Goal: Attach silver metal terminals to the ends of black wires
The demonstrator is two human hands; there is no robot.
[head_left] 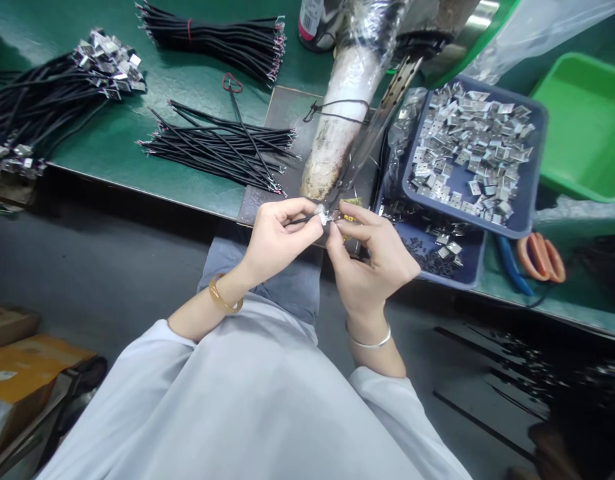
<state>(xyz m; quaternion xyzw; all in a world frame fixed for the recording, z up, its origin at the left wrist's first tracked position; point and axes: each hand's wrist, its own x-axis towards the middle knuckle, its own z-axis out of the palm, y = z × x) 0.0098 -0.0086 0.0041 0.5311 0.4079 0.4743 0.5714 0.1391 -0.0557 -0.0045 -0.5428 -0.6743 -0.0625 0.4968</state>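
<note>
My left hand (282, 235) is closed in a pinch on a thin black cable (301, 220), just behind a small pale connector (323, 217) at its end. My right hand (372, 257) is closed too, thumb and fingertips together at the connector's other side; a tiny shiny piece seems to be between them, too small to name. Both hands meet over the front edge of a grey plate (260, 180), just below the lower end of a plastic-wrapped tube (332, 127). Yellow bits (348, 217) show behind the right fingers.
Loose black cables (207, 143) lie left of the tube, a tied bundle (212, 37) behind them. Cables with metal ends (107, 63) are piled far left. On the right stand a blue tray (541, 153) of metal shells, a lower tray (475, 267), a green bin (582, 140) and orange-handled scissors (540, 257).
</note>
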